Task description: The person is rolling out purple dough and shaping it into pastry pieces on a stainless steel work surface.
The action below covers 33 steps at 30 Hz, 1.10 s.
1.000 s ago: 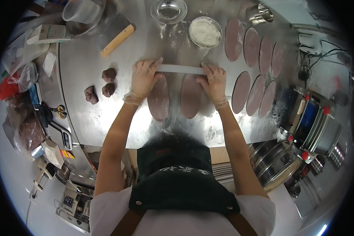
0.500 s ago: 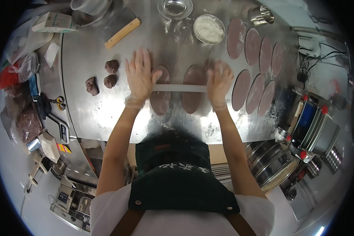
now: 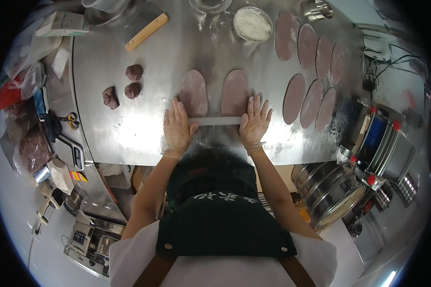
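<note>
While three dark dough lumps (image 3: 133, 72) lie left of the grip, the left hand (image 3: 177, 126), open with fingers straight, rests on its end of the white rolling pin (image 3: 215, 121). The pin has come bodyward, leaving more of the left dough oval (image 3: 193, 91) and right dough oval (image 3: 235, 91) uncovered just beyond it. The right hand (image 3: 255, 125) lies equally flat, unclenched; seven thin ovals (image 3: 294, 98) sit farther right.

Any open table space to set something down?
Main patch, lightly flecked: steel table between the wooden-handled blade and powder bowl, beyond the two dough sheets at the rolling pin. Another: nearer than the three dough lumps, left of the left hand. Crowded: right of the right hand, with seven more dough sheets.
</note>
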{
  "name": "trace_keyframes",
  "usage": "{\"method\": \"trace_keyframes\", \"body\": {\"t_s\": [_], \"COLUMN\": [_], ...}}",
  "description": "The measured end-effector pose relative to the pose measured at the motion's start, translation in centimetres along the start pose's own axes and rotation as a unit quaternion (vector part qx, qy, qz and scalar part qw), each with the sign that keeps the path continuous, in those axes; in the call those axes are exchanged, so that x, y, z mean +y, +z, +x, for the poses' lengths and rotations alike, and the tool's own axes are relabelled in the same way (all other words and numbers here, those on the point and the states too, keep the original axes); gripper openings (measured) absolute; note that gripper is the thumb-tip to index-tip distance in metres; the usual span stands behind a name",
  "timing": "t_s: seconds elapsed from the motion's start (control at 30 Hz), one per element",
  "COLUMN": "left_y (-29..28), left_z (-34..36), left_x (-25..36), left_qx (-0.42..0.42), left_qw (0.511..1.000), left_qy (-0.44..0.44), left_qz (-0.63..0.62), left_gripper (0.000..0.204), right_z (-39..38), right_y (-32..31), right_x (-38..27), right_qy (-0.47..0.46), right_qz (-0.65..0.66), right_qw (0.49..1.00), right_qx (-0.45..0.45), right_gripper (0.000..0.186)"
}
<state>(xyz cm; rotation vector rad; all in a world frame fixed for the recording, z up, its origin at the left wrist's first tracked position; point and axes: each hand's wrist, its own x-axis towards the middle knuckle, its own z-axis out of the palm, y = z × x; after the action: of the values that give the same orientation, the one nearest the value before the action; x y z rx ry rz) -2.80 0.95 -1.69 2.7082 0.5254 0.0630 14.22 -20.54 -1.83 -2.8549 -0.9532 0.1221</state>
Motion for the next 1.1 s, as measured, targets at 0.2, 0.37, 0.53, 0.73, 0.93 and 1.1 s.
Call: {"method": "trace_keyframes", "body": {"t_s": [0.2, 0.37, 0.53, 0.73, 0.93, 1.1], "left_y": [0.6, 1.1, -0.3, -1.5, -2.1, -1.2], "left_z": [-4.3, -5.8, 0.4, 12.2, 23.5, 19.7], "left_x": [2.0, 0.0, 0.3, -0.8, -2.8, -2.3], "left_qx": [-0.013, -0.02, -0.072, 0.053, 0.162, 0.17], "left_qw": [0.999, 0.999, 0.997, 0.997, 0.983, 0.985], "left_qy": [-0.038, 0.04, 0.009, -0.003, 0.013, -0.008], "left_qz": [-0.009, 0.023, 0.036, 0.059, 0.087, 0.026], "left_gripper": [0.082, 0.074, 0.074, 0.082, 0.081, 0.08], "right_z": [-5.9, -6.9, -1.4, 9.1, 20.3, 17.1], "right_y": [1.1, 0.0, -0.6, -0.5, -1.0, -1.1], "right_x": [0.4, 0.9, 1.4, -0.8, -0.3, -0.7], "right_qy": [-0.016, -0.051, -0.122, -0.02, 0.05, 0.031], "right_qz": [0.033, 0.088, 0.069, -0.035, -0.024, 0.013], "right_qw": [0.999, 0.995, 0.99, 0.997, 0.98, 0.985], "right_qx": [0.024, -0.002, 0.034, 0.064, 0.192, 0.171], "right_gripper": [0.058, 0.061, 0.058, 0.07, 0.069, 0.07]}}
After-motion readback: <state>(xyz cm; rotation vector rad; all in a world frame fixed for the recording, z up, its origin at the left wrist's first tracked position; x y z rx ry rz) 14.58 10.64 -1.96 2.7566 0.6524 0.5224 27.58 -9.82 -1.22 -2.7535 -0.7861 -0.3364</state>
